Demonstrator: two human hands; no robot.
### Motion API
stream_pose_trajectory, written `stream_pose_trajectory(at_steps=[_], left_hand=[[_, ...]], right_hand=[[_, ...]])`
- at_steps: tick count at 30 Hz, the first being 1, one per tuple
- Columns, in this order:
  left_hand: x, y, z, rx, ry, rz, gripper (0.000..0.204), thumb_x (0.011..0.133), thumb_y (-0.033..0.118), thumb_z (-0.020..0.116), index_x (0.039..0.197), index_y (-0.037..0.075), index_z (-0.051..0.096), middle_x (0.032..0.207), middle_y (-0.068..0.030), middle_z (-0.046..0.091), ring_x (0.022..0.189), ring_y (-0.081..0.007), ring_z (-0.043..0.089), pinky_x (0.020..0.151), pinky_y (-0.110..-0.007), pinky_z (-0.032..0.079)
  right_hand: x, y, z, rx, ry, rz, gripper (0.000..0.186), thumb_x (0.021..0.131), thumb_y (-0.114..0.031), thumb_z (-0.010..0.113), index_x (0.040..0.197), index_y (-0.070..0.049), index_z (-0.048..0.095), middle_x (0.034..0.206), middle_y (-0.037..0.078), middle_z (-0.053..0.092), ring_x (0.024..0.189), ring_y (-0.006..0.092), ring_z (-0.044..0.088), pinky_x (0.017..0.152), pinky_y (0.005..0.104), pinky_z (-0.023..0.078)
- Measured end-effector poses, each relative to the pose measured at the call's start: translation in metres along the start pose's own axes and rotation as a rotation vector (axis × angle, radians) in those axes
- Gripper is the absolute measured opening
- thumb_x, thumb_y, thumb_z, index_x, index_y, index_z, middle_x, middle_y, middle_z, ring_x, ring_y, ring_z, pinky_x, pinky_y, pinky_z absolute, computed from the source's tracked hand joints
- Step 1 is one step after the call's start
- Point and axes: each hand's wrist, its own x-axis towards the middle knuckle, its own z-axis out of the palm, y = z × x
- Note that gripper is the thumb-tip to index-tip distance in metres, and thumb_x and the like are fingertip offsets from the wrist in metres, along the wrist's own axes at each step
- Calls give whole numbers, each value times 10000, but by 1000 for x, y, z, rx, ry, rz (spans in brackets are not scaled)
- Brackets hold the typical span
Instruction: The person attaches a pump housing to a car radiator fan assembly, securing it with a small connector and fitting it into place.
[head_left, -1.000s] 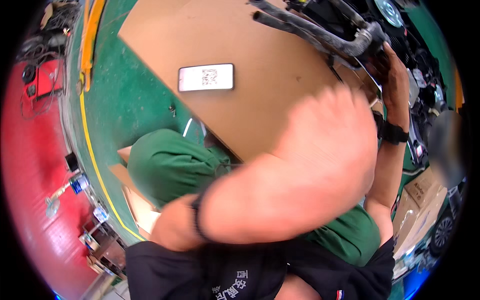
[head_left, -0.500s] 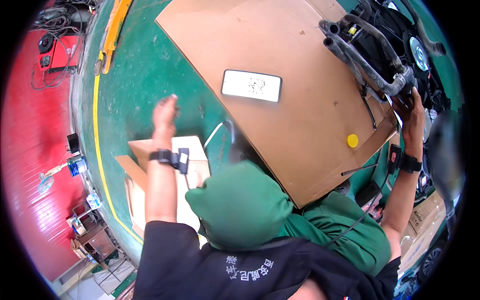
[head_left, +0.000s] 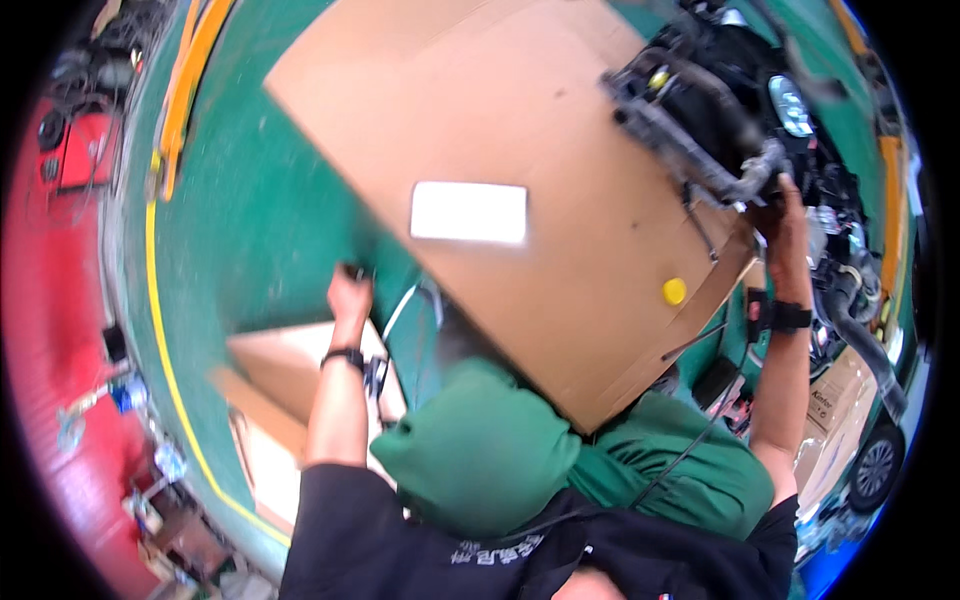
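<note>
1. Right hand [head_left: 786, 225]: at the right of the frame, it touches the lower end of a dark hose [head_left: 680, 157]; its fingers are partly hidden, so I cannot tell how tightly they close.
2. The hose lies in the upper right, along the near side of a black machine assembly [head_left: 700, 108].
3. Left hand [head_left: 350, 294]: left of centre, above the green floor [head_left: 270, 200], fingers curled beside a small dark thing [head_left: 357, 272]; blur hides whether they pinch it.
4. A bright-screened phone [head_left: 469, 213] and a yellow cap [head_left: 674, 291] rest on a cardboard sheet [head_left: 500, 120] mid-frame.
</note>
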Motion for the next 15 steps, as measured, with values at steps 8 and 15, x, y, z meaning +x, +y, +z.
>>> stream_pose_trajectory(at_steps=[8,15], left_hand=[[-19,-23,-24,-3,45,-67,315,762,163,800,1016,5,701,944,-209,739,925,-382,720,838,-439,555],[-25,0,-3,41,102,58,212,805,87,716,1001,7,695,928,-213,734,911,-413,706,833,-461,553]], right_hand=[[-12,-8,36,36,-78,-56,435,976,-354,638,1256,-28,576,1019,87,691,726,195,719,672,305,612],[-15,-11,13,32,-53,-87,467,972,-334,656,1311,-25,567,1080,80,697,832,185,725,683,290,583]])
